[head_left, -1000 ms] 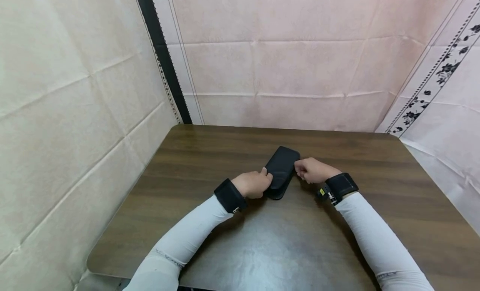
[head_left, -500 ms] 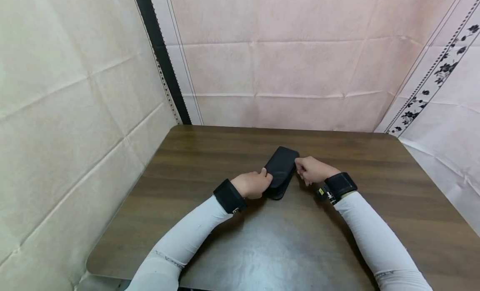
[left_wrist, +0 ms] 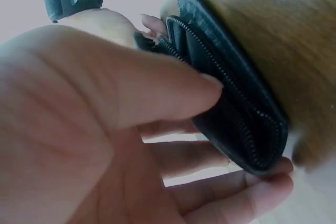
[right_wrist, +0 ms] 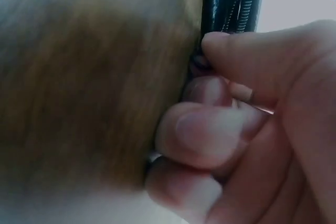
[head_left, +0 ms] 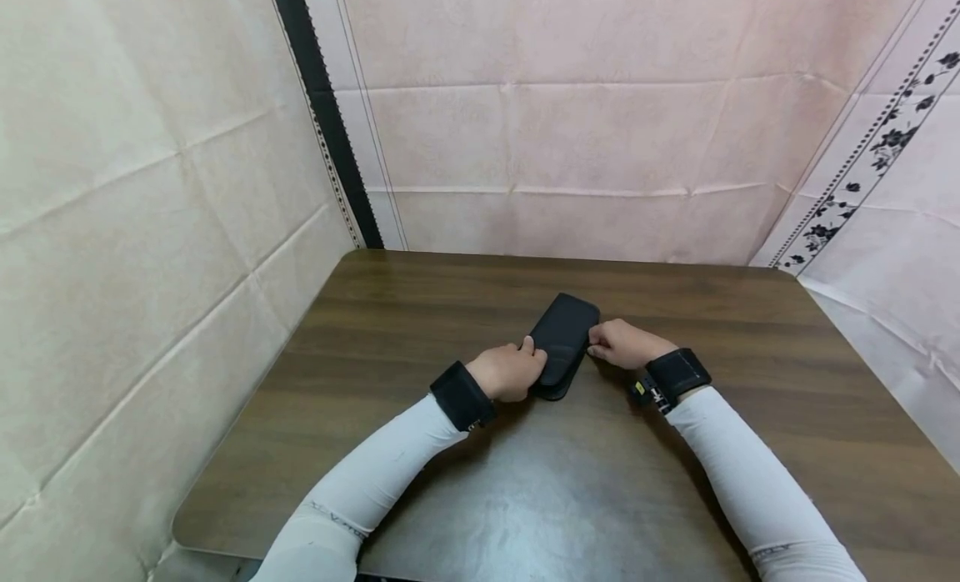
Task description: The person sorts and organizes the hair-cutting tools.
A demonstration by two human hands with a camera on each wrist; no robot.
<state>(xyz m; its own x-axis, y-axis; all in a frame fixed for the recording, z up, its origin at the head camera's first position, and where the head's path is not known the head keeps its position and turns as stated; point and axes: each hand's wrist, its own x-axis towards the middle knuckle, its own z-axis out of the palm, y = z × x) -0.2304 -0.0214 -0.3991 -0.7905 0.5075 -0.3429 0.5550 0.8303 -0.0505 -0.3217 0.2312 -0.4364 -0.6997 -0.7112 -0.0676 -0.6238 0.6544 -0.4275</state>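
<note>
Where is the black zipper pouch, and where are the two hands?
black zipper pouch (head_left: 562, 336), head view, on its top face.
left hand (head_left: 510, 372), head view, on its back.
right hand (head_left: 624, 344), head view, on its back.

a dark brown wood-grain worktop (head_left: 420, 315) with rounded corners stands pushed into a corner of pale papered walls, its near part showing a dull sheen. on it, near the middle, lies a black zipped pouch (head_left: 561, 342), its long side angled away toward the back right, with both forearms resting on the surface.
</note>
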